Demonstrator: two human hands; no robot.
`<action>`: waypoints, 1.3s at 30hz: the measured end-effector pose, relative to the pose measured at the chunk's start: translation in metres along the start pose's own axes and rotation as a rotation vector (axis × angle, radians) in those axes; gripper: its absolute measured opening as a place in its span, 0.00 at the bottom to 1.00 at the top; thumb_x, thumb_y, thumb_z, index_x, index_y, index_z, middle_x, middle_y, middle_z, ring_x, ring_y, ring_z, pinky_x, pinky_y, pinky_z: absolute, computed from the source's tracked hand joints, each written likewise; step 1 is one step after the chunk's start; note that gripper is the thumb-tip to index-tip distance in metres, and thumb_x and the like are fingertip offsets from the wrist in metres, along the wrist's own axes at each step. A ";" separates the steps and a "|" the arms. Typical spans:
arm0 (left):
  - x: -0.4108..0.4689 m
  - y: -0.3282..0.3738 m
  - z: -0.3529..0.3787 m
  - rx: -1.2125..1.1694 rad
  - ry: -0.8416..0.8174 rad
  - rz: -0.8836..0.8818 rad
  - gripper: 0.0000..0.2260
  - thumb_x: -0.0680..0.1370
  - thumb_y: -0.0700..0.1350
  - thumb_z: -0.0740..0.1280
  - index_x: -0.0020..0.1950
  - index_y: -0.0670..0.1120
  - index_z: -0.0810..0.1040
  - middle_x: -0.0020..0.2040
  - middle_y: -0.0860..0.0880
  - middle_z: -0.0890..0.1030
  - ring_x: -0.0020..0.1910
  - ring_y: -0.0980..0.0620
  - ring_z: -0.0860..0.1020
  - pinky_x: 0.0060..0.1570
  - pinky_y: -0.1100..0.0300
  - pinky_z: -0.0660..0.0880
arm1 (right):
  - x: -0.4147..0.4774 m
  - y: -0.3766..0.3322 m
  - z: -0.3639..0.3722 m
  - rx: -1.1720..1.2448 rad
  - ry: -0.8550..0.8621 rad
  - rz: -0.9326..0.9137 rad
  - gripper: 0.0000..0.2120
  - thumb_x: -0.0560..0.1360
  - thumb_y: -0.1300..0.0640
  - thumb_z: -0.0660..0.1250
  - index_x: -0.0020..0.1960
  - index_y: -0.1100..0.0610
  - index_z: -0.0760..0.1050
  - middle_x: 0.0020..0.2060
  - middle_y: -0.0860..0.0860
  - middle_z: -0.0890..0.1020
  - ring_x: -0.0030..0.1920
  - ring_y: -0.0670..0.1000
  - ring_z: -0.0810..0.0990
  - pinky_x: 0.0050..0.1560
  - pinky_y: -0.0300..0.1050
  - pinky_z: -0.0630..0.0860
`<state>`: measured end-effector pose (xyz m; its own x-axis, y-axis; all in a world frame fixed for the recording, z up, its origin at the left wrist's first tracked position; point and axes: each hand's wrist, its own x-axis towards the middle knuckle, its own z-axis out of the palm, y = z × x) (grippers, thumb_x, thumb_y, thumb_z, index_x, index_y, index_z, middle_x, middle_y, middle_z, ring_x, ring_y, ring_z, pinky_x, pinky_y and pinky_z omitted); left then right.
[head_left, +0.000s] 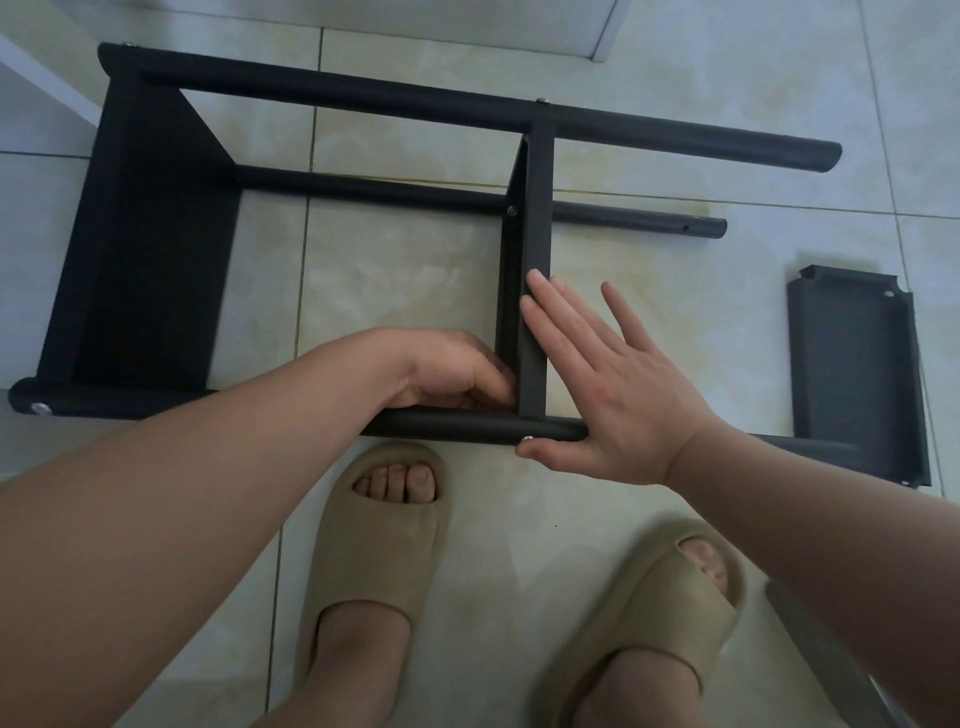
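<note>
The black rack frame (363, 98) lies on its side on the tiled floor (395, 270), its end shelf (150, 260) far left. My left grip (447, 371) is curled, fingertips pinching the inner edge of the cross shelf (537, 208) just above the near tube (452, 421). My right grip (618, 395) is spread flat, with its fingers pressed on the cross shelf's outer face and its thumb under the tube beside a screw (529, 439). A loose shelf panel (857, 384) lies well apart on the right.
</note>
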<state>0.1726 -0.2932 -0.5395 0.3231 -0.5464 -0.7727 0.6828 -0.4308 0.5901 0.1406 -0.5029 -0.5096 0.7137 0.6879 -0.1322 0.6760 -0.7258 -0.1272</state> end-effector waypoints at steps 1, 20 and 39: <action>-0.001 0.001 0.000 -0.023 -0.020 -0.008 0.07 0.76 0.34 0.66 0.46 0.40 0.85 0.44 0.40 0.84 0.44 0.47 0.83 0.56 0.52 0.77 | 0.000 0.000 0.000 0.004 -0.002 -0.002 0.51 0.74 0.27 0.55 0.82 0.63 0.50 0.82 0.57 0.48 0.82 0.55 0.49 0.80 0.63 0.50; 0.000 0.000 0.000 -0.030 -0.044 -0.023 0.08 0.77 0.35 0.65 0.50 0.38 0.84 0.47 0.40 0.84 0.49 0.44 0.82 0.61 0.48 0.75 | 0.000 0.000 0.001 0.062 -0.015 0.008 0.52 0.74 0.26 0.55 0.82 0.62 0.49 0.82 0.55 0.48 0.82 0.54 0.47 0.80 0.62 0.52; 0.000 0.002 0.004 0.057 0.029 -0.003 0.10 0.77 0.37 0.67 0.57 0.36 0.82 0.53 0.36 0.84 0.51 0.41 0.82 0.65 0.43 0.74 | 0.000 0.000 0.000 0.051 -0.007 0.007 0.51 0.74 0.27 0.56 0.82 0.62 0.50 0.82 0.56 0.49 0.82 0.55 0.48 0.79 0.63 0.51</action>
<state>0.1714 -0.2974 -0.5373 0.3402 -0.5244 -0.7805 0.6459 -0.4730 0.5993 0.1408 -0.5027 -0.5094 0.7171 0.6828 -0.1399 0.6604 -0.7298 -0.1766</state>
